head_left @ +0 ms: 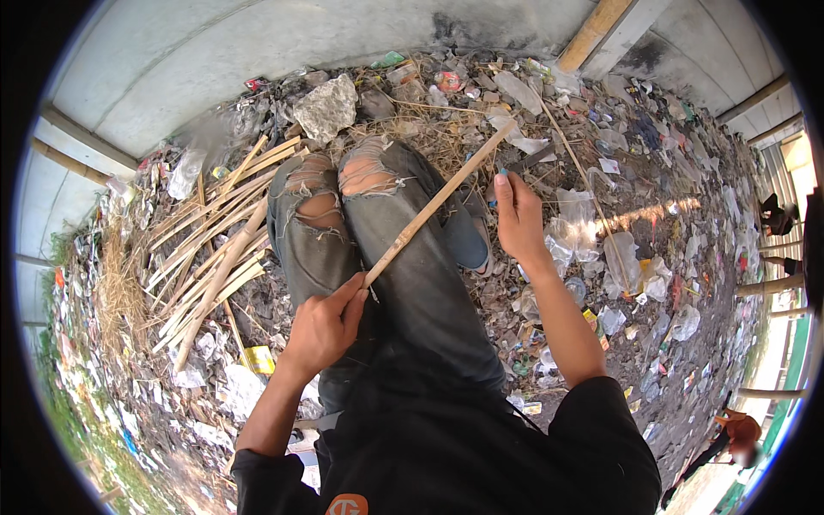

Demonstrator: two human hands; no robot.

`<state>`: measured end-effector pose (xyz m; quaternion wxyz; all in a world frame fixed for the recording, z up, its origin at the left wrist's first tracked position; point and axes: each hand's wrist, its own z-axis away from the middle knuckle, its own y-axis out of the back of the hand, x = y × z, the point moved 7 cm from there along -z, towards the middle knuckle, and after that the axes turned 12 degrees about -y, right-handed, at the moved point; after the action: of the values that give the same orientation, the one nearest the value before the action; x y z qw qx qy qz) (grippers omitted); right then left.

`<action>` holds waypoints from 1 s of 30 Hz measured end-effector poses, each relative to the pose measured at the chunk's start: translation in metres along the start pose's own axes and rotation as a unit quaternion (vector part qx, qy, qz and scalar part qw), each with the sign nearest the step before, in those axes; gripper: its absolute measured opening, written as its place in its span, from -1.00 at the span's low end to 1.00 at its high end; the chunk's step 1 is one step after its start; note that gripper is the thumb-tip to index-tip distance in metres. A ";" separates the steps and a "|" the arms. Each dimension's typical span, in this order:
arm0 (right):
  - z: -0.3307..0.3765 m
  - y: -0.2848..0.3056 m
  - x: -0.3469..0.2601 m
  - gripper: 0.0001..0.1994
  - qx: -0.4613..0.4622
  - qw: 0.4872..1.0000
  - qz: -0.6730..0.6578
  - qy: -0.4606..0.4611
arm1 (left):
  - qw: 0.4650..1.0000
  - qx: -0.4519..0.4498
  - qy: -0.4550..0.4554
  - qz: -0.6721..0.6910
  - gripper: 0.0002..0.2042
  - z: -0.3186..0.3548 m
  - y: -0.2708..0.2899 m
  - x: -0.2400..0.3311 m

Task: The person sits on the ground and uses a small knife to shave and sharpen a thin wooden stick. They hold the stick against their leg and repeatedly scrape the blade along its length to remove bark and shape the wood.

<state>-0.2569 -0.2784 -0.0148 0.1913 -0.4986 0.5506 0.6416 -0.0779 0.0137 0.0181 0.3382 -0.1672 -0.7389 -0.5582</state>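
— head view first. what is the left hand point(324, 329) doing?
— it is shut tight on the near end of a long bamboo stick point(438, 204). the stick slants up across the torn jeans point(378, 232) to the far right.
— and the right hand point(518, 216)?
— it is just beside the stick's far part, fingers curled on a small blue thing point(502, 172). i cannot tell what that is.
— anything else?
— a pile of split bamboo strips point(215, 249) lies left of the knees, with trash all around.
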 end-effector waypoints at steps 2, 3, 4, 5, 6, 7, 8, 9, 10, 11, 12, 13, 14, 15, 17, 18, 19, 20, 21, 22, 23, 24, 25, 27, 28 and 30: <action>0.019 -0.018 -0.024 -0.52 -0.076 0.996 0.041 0.034 | 1.000 -0.009 -0.003 -0.028 -0.71 -0.001 -0.001 0.002; 0.030 -0.030 -0.031 -0.51 -0.100 0.991 0.069 0.063 | 1.000 -0.008 -0.003 -0.028 -0.71 -0.001 -0.001 0.003; 0.040 -0.041 -0.036 -0.51 -0.122 0.983 0.098 0.092 | 1.000 -0.007 -0.004 -0.028 -0.71 -0.002 -0.002 0.002; 0.046 -0.048 -0.039 -0.51 -0.144 0.974 0.127 0.121 | 1.000 -0.007 -0.005 -0.027 -0.70 -0.003 -0.002 0.002; 0.040 -0.047 -0.037 -0.51 -0.126 0.977 0.125 0.121 | 1.000 -0.006 -0.002 -0.026 -0.70 -0.002 -0.002 0.000; 0.030 -0.045 -0.033 -0.51 -0.109 0.979 0.123 0.120 | 1.000 -0.005 0.002 -0.026 -0.70 0.001 -0.002 -0.002; 0.016 -0.041 -0.029 -0.51 -0.093 0.981 0.121 0.120 | 1.000 -0.004 0.006 -0.025 -0.70 0.003 -0.002 -0.003; -0.010 -0.026 -0.016 -0.51 -0.060 0.990 0.114 0.064 | 1.000 -0.007 0.009 -0.024 -0.70 0.004 -0.001 -0.002; -0.037 -0.015 0.007 -0.48 -0.056 0.991 0.121 0.002 | 1.000 -0.008 0.010 -0.022 -0.70 0.003 0.001 0.000; -0.041 -0.012 0.013 -0.49 -0.066 0.990 0.122 -0.001 | 1.000 -0.010 0.008 -0.020 -0.70 0.001 0.002 0.000; -0.043 -0.013 0.015 -0.50 -0.076 0.990 0.121 -0.005 | 1.000 -0.012 0.007 -0.019 -0.70 -0.002 0.002 0.000; -0.026 -0.024 -0.007 -0.51 -0.098 0.984 0.132 0.067 | 1.000 -0.011 0.011 -0.019 -0.71 -0.003 0.001 -0.001; 0.005 -0.039 -0.030 -0.52 -0.118 0.974 0.142 0.132 | 1.000 -0.015 0.014 -0.018 -0.71 -0.002 -0.001 -0.001; 0.035 -0.054 -0.040 -0.54 -0.157 0.959 0.153 0.178 | 0.999 -0.023 0.022 0.008 -0.72 -0.001 -0.004 -0.002; 0.050 -0.064 -0.051 -0.53 -0.172 0.951 0.162 0.198 | 0.997 -0.032 0.038 0.052 -0.72 -0.002 -0.003 -0.007; 0.039 -0.064 -0.046 -0.53 -0.159 0.953 0.164 0.199 | 0.996 -0.047 0.046 0.065 -0.71 -0.001 0.000 -0.008; 0.013 -0.052 -0.031 -0.50 -0.117 0.974 0.126 0.146 | 0.993 -0.063 0.054 0.079 -0.70 -0.001 0.002 -0.008; -0.020 -0.036 -0.012 -0.47 -0.075 0.989 0.085 0.096 | 0.991 -0.073 0.063 0.091 -0.68 0.000 0.005 -0.008; -0.051 -0.017 0.007 -0.46 -0.048 0.994 0.083 0.045 | 0.991 -0.076 0.057 0.091 -0.68 0.001 0.007 -0.007; -0.079 0.002 0.030 -0.44 -0.019 0.997 0.078 -0.006 | 0.992 -0.077 0.049 0.088 -0.67 0.001 0.009 -0.006; -0.102 0.028 0.063 -0.43 0.026 0.996 0.070 -0.043 | 0.992 -0.085 0.031 0.086 -0.67 -0.005 0.009 -0.003; -0.108 0.037 0.074 -0.44 0.049 0.996 0.051 -0.062 | 0.993 -0.079 0.008 0.083 -0.66 -0.006 0.009 -0.006; -0.113 0.042 0.074 -0.45 0.067 0.994 0.031 -0.078 | 0.994 -0.071 -0.011 0.081 -0.65 0.000 0.007 -0.013; -0.098 0.041 0.069 -0.46 0.061 0.995 -0.024 -0.076 | 0.994 -0.076 -0.004 0.082 -0.64 0.001 0.006 -0.018; -0.084 0.031 0.059 -0.47 0.028 0.996 -0.061 -0.062 | 0.992 -0.091 0.025 0.086 -0.64 0.001 0.009 -0.012; -0.052 0.006 0.038 -0.49 -0.036 0.990 -0.135 -0.036 | 0.987 -0.110 0.061 0.100 -0.64 0.002 0.009 -0.010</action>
<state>-0.2555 -0.3387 -0.0389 0.2775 -0.5519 0.4473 0.6468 -0.0657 0.0196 0.0180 0.4162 -0.2420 -0.6302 -0.6091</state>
